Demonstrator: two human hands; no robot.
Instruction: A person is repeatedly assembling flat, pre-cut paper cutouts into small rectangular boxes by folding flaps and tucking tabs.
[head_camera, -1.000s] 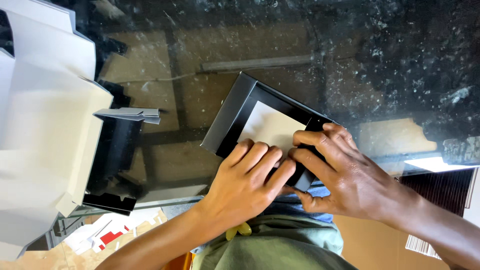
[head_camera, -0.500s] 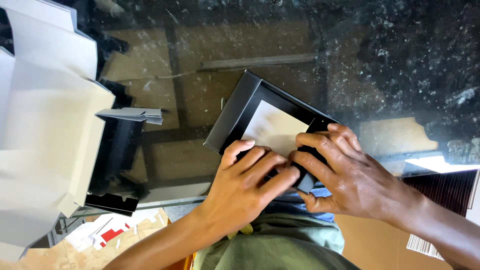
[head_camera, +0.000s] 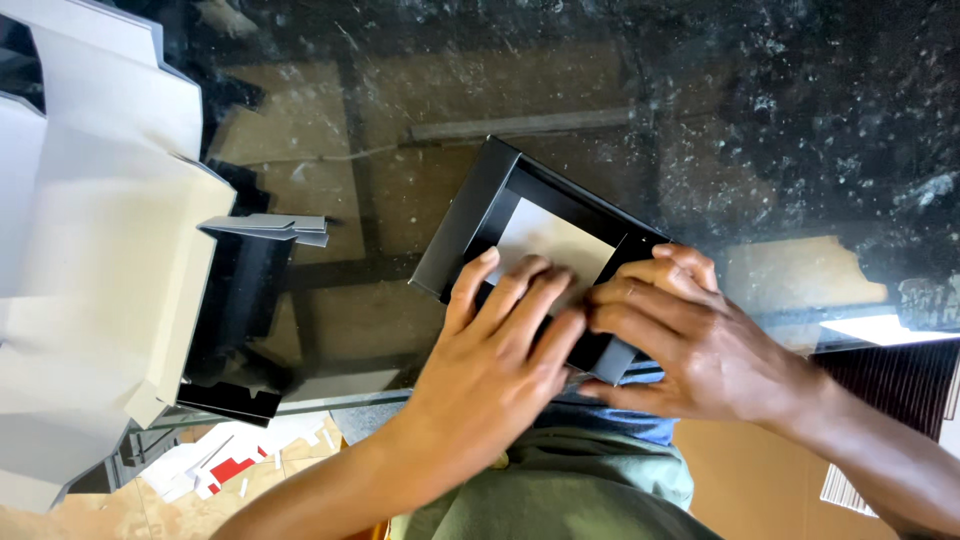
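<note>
A small black box (head_camera: 470, 215) with a white card panel (head_camera: 548, 240) inside lies tilted on a glass table (head_camera: 620, 80), near its front edge. My left hand (head_camera: 495, 350) lies flat on the box, fingers spread over the white panel and the near rim. My right hand (head_camera: 690, 335) presses on the box's right corner, fingertips touching the left hand's fingers. Both hands hide the near half of the box.
A stack of flat white and black cardboard blanks (head_camera: 100, 260) fills the left side of the table. Paper scraps (head_camera: 235, 460) lie on the floor below the glass. A brown carton (head_camera: 750, 480) stands at the lower right.
Both hands have slid a little further up over the box, and the left fingers now cover more of the white panel. The box has shifted slightly.
</note>
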